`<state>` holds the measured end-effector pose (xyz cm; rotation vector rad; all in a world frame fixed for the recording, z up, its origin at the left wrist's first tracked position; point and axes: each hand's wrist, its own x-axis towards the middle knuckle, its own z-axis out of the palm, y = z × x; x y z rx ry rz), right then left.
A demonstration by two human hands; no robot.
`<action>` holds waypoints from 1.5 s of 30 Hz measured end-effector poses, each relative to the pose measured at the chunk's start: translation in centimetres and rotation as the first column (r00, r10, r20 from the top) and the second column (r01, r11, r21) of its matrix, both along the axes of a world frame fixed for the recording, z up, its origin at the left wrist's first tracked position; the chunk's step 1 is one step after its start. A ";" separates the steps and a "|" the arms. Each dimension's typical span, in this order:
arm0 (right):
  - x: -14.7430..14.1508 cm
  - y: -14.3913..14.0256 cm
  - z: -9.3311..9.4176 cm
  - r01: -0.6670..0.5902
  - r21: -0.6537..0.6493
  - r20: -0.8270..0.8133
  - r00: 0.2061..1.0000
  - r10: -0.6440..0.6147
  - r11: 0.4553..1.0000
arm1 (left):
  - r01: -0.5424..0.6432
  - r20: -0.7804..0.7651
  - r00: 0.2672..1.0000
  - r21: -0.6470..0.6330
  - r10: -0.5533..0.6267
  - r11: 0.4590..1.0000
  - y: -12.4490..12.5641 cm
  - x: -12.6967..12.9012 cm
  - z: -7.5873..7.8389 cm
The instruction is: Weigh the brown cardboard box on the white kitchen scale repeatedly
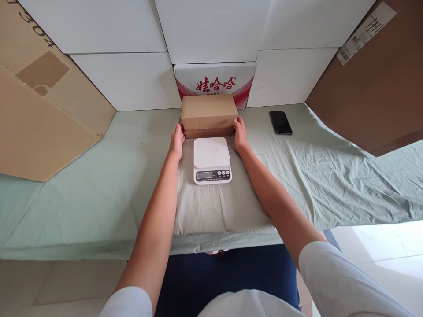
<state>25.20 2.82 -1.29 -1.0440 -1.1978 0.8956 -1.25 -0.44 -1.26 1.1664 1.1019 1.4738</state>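
A brown cardboard box (209, 115) stands at the back of the cloth-covered table (99, 185), just behind a white kitchen scale (212, 159). My left hand (177, 141) presses against the box's left side and my right hand (239, 133) against its right side, so the box is gripped between them. The box still rests on the cloth. The scale's platform is bare, its display and buttons facing me.
A black phone (280, 122) lies to the right of the box. A red and white printed carton (215, 82) sits behind it, among white boxes (125, 79). Large cardboard sheets lean at the left (39, 110) and right (373, 79).
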 end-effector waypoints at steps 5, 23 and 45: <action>-0.2 -0.7 0.7 -0.026 0.002 0.033 0.999 0.026 1.000 | -0.008 0.001 1.000 -0.010 0.008 1.000 0.1 0.0 -0.1; -1.0 -1.4 1.3 -0.117 0.032 0.040 0.992 0.116 0.993 | -0.126 -0.031 0.991 0.057 0.128 0.990 0.1 -0.1 -0.3; -1.0 -1.6 1.4 -0.114 0.011 0.080 0.990 0.113 0.993 | -0.159 -0.055 0.985 0.084 0.164 0.984 0.1 -0.1 -0.3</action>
